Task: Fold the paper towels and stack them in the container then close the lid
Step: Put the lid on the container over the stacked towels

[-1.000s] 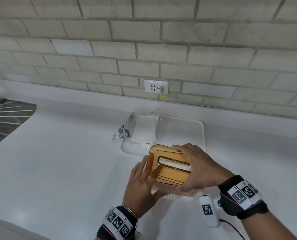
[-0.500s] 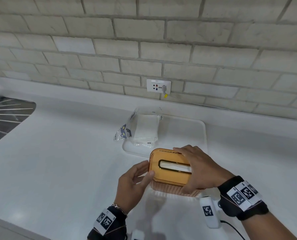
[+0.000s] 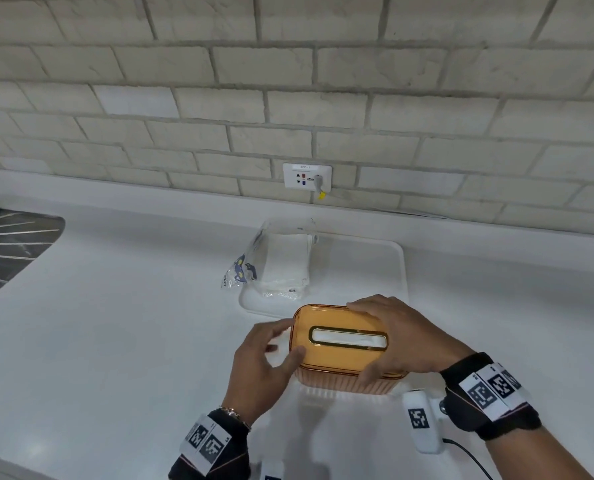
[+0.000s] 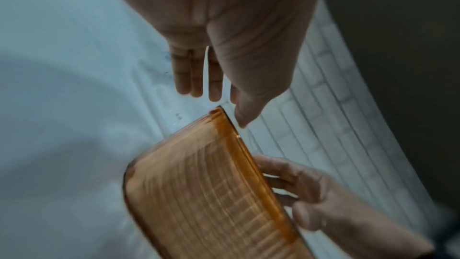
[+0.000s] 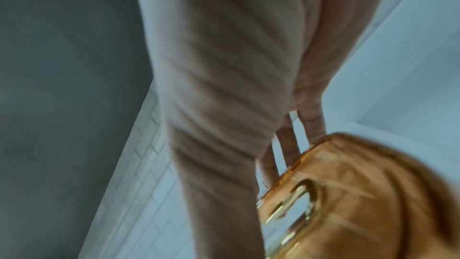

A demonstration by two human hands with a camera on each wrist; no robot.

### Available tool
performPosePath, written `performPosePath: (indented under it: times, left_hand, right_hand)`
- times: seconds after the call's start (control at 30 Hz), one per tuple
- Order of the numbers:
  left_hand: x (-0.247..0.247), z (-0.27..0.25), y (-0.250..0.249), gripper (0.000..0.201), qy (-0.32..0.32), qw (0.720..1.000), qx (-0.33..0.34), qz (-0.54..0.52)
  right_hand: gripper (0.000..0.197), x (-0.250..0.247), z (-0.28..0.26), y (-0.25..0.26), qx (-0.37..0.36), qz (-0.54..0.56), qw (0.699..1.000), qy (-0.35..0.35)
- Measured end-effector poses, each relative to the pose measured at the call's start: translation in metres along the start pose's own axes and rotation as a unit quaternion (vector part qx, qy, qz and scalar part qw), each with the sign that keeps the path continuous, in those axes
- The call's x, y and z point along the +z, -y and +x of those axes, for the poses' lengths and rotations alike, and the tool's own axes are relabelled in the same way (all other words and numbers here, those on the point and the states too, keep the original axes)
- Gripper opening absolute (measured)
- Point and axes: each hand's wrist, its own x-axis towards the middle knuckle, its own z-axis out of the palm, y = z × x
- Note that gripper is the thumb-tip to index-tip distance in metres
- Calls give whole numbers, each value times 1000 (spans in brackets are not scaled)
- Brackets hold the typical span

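White surface (image 3: 115, 341), brick wall behind. Right hand (image 3: 402, 336) grips amber lid (image 3: 340, 362) on container (image 3: 344, 386); left hand (image 3: 264, 362) loose beside it. Lid-closing step; next, press it flush.

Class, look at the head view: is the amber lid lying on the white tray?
No. The amber lid sits on top of the container, gripped by the right hand, in front of the white tray.
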Motion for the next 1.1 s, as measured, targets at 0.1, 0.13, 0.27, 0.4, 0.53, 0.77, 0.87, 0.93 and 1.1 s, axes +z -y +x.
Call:
performPosePath:
  times: [0.1, 0.13, 0.27, 0.4, 0.53, 0.77, 0.87, 0.93, 1.1]
  left_hand:
    - [6, 18, -13, 35, 3, 972, 162, 167]
    - [11, 25, -17, 32, 13, 958, 205, 200]
    - [29, 48, -28, 29, 64, 910, 283, 296]
    - [31, 59, -32, 26, 81, 886, 316, 330]
    - [30, 59, -31, 30, 89, 884, 312, 337]
    - [31, 57, -33, 26, 70, 886, 324, 325]
    - [33, 56, -33, 25, 57, 876, 348, 329]
    - [34, 55, -35, 27, 53, 880, 345, 321]
    - [37, 50, -36, 32, 74, 906, 293, 297]
  right_hand:
    - [73, -3, -12, -13, 21, 26, 998, -61]
    - [59, -3, -14, -17, 24, 24, 997, -75]
    - [35, 3, -18, -19, 21, 24, 994, -106]
    - [28, 9, -15, -10, -2, -5, 992, -123]
    - [23, 7, -8, -6, -17, -22, 992, -122]
    - [14, 0, -1, -7, -55, -76, 990, -107]
    - [13, 2, 0, -9, -78, -94, 985, -123]
    - [13, 4, 1, -9, -92, -98, 981, -140]
    - [7, 6, -1, -4, -84, -51, 979, -178]
